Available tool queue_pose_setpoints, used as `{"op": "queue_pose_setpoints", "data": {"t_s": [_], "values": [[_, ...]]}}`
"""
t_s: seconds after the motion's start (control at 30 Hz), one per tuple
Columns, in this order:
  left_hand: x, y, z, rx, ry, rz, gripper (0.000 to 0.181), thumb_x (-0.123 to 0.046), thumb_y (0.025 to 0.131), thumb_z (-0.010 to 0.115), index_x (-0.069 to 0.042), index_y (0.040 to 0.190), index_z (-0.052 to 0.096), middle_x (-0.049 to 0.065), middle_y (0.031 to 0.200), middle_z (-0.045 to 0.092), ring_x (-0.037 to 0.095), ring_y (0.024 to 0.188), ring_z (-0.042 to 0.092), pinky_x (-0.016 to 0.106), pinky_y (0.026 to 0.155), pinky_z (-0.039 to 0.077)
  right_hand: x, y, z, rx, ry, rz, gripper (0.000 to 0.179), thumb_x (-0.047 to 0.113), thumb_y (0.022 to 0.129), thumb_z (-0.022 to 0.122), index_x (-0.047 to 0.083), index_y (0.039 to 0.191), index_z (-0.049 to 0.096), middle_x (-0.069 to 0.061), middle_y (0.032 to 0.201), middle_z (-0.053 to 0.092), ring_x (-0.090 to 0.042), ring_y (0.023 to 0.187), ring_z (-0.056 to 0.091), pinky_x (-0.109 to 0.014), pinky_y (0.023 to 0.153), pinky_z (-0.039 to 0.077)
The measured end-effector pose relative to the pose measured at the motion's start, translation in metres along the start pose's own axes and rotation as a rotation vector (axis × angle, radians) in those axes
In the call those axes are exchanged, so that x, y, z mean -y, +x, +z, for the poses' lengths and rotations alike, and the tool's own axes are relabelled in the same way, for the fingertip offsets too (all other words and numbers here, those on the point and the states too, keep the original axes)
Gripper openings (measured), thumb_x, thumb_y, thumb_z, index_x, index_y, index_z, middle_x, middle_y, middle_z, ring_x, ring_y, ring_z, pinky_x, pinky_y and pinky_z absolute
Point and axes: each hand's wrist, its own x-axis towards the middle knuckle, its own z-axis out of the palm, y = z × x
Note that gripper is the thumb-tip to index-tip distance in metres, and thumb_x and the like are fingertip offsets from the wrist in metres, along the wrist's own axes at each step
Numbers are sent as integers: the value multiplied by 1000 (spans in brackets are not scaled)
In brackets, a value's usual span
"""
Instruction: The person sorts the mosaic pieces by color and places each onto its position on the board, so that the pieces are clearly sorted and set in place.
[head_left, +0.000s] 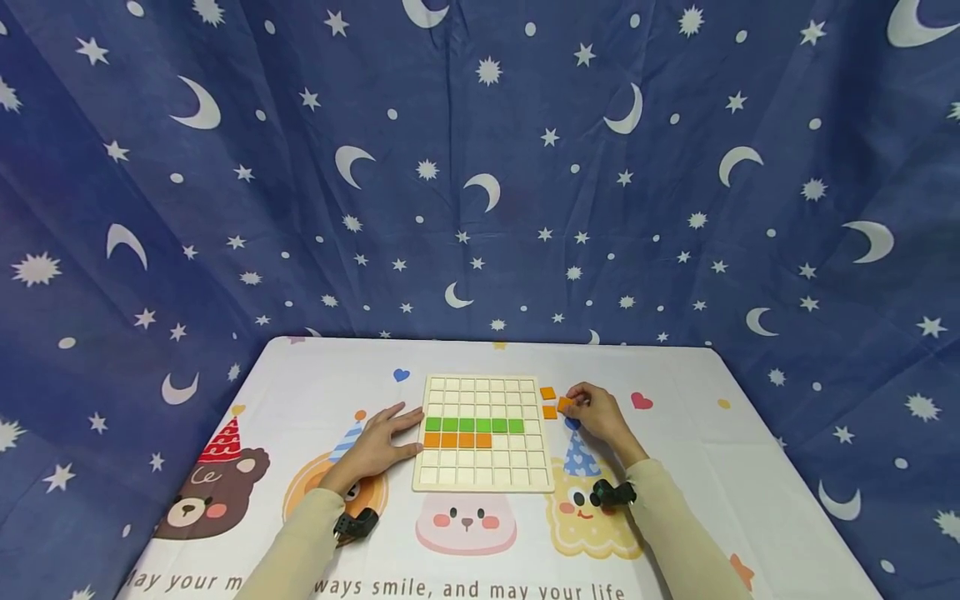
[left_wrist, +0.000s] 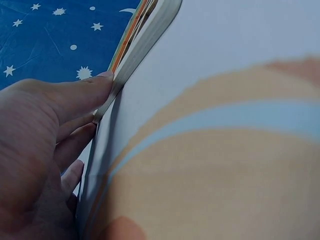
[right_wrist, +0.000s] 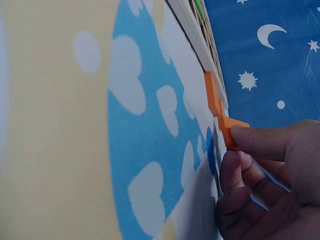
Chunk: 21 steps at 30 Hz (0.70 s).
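Note:
A cream square-grid board [head_left: 483, 487] lies on the table, with a row of green tiles [head_left: 474, 426] and below it a shorter row of orange tiles [head_left: 457, 441] starting at the left side. My left hand [head_left: 378, 443] rests against the board's left edge, fingers extended; in the left wrist view the thumb [left_wrist: 85, 97] touches the board's side. Right of the board, my right hand [head_left: 597, 412] pinches an orange square tile [right_wrist: 231, 131] between thumb and fingers, tilted up from the cloth. Two loose orange tiles [head_left: 547, 392] lie between that hand and the board.
A white tablecloth [head_left: 337, 367] printed with cartoon animals, hearts and lettering covers the table. Behind and at both sides hangs a dark blue curtain [head_left: 465, 233] with moons and stars. Each wrist wears a small black camera [head_left: 613, 493].

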Motion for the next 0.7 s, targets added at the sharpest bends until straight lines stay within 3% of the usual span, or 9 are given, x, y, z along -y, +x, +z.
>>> {"op": "queue_pose_setpoints", "data": {"t_s": [0.3, 0.7], "values": [[0, 0, 1, 3, -4, -12, 64, -37, 87, 74, -20, 144, 52, 0, 156, 42, 37, 150, 21, 66, 116, 19, 12, -15, -4, -15, 22, -21, 18, 14, 86, 75, 10, 101, 68, -6, 93, 68, -19, 79, 56, -27, 72, 48], [0, 1, 1, 2, -5, -15, 64, -38, 87, 74, -21, 144, 52, 1, 157, 41, 37, 150, 21, 67, 116, 19, 22, -24, -3, -8, 104, -22, 16, 8, 85, 74, 8, 100, 68, -7, 90, 67, -17, 73, 55, -23, 65, 47]]}}
